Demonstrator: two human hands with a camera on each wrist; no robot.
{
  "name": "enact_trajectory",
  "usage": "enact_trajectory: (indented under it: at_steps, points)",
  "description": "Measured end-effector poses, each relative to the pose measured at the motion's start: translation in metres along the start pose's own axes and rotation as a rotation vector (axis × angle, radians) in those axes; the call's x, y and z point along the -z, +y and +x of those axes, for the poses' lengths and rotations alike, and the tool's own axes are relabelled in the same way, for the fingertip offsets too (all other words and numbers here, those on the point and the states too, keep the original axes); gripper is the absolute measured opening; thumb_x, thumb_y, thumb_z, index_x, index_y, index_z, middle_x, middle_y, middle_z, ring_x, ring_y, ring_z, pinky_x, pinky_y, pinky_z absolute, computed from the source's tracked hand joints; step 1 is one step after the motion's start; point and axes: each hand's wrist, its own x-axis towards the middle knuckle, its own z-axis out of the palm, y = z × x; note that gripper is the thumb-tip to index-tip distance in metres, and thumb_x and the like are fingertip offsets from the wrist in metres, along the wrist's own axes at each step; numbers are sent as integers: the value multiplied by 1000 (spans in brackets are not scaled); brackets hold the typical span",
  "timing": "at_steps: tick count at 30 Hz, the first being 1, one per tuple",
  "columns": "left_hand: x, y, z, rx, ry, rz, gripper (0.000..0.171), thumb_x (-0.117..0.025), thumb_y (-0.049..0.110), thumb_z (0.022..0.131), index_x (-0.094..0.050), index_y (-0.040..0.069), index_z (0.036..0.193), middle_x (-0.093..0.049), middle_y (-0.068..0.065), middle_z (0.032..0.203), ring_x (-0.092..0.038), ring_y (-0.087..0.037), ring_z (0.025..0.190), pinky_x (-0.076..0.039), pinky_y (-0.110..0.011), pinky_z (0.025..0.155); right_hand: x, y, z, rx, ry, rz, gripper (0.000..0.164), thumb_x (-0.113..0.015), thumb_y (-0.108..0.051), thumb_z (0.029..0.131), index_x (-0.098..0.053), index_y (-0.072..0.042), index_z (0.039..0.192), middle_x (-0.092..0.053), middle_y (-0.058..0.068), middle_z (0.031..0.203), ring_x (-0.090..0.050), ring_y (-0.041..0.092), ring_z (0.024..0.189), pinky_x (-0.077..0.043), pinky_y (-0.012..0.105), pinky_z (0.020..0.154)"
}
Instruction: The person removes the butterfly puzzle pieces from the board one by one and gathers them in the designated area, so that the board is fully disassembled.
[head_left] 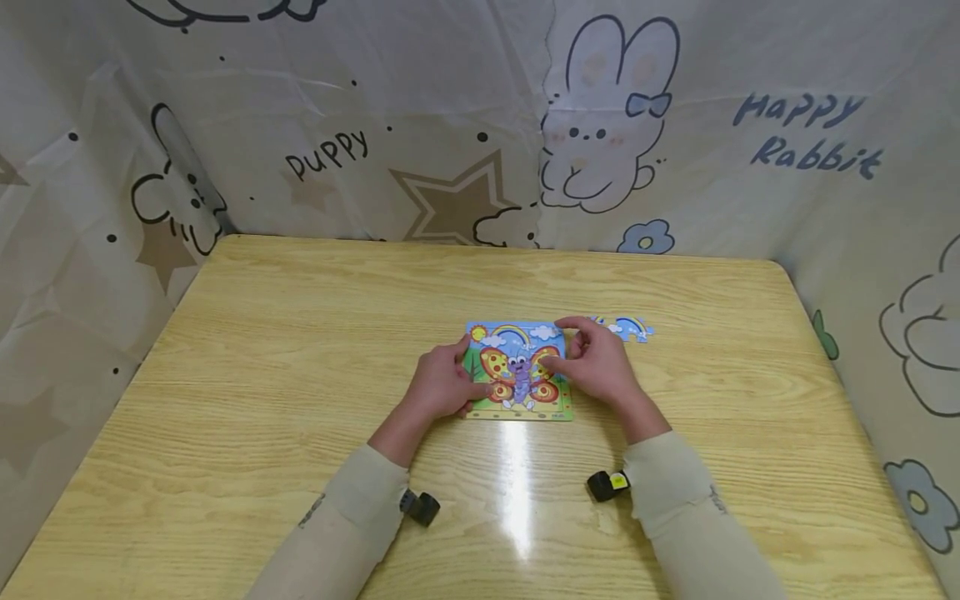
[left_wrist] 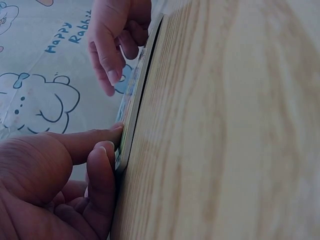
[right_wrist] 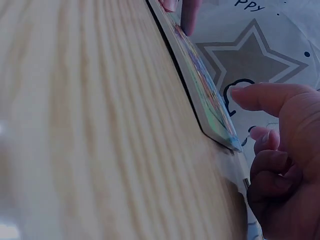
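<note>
A butterfly jigsaw puzzle board [head_left: 519,371] lies on the table between both hands. It pictures a purple-bodied butterfly under a rainbow, sun and clouds. My left hand [head_left: 441,379] grips its left edge: in the left wrist view the thumb [left_wrist: 95,140] is on the face and a bent finger is at the side. At the upper right corner is my right hand [head_left: 600,362], thumb and index finger spread above the board. The right wrist view shows its thumb [right_wrist: 260,97] apart from the board [right_wrist: 212,117], the other fingers curled, with no piece visible between them.
Loose blue puzzle pieces [head_left: 633,327] with a rainbow lie just beyond the right hand, partly hidden by it. The wooden table [head_left: 300,333] meets a printed cloth [head_left: 450,125] at the back and sides. A dark wrist camera [head_left: 606,485] sits at the right cuff.
</note>
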Motion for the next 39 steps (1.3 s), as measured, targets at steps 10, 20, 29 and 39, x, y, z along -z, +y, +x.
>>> enact_trajectory:
  at_steps: [10,20,29,39]
  points:
    - [0,-1,1,-10,-3,18,94,-85,14,82,-30,8,157,-56,-9,61,-55,-18,40,-49,-29,41,-3,0,1,-30,-11,-26,52,-87,-22,80,-65,-5,124,-51,5,69,-45,21,61,-42,36,65]
    - [2,0,0,-13,-12,-1,94,-85,13,82,-28,10,158,-58,-10,58,-55,-19,40,-47,-28,41,-4,0,4,-43,-19,-78,49,-87,-23,79,-67,-5,119,-49,4,68,-44,20,60,-42,36,66]
    - [1,-1,0,-15,-14,2,95,-85,14,82,-29,7,157,-58,-9,60,-55,-16,40,-47,-26,40,-3,-4,3,-66,-40,-87,50,-88,-23,79,-65,-5,120,-48,3,67,-42,19,58,-40,36,63]
    - [2,-1,1,-6,-18,0,96,-86,13,81,-28,8,158,-58,-9,60,-56,-17,40,-47,-27,40,-3,-7,2,-96,-40,-71,53,-87,-20,80,-57,-7,122,-48,5,73,-43,23,63,-39,38,66]
